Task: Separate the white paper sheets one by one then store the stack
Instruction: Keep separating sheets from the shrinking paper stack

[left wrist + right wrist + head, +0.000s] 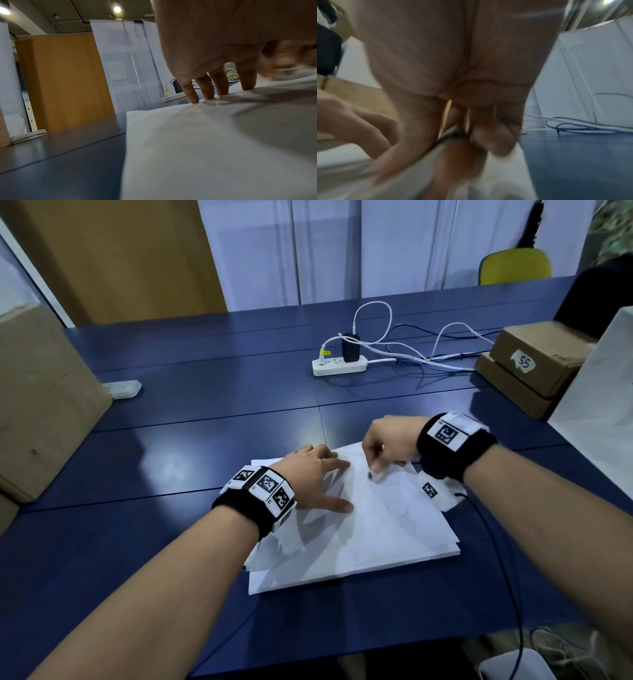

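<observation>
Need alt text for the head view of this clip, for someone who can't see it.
Two hands work on a stack of white paper sheets on a blue table: the left hand presses flat with spread fingers, the right hand pinches the top sheet near its far edge. Behind are a white power strip with cables and cardboard boxes.

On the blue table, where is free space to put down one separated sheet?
Bare table lies between the paper stack and the large cardboard box. The near edge before the stack is bare too. Crowded: the power strip with cables, and the small boxes at right.
</observation>
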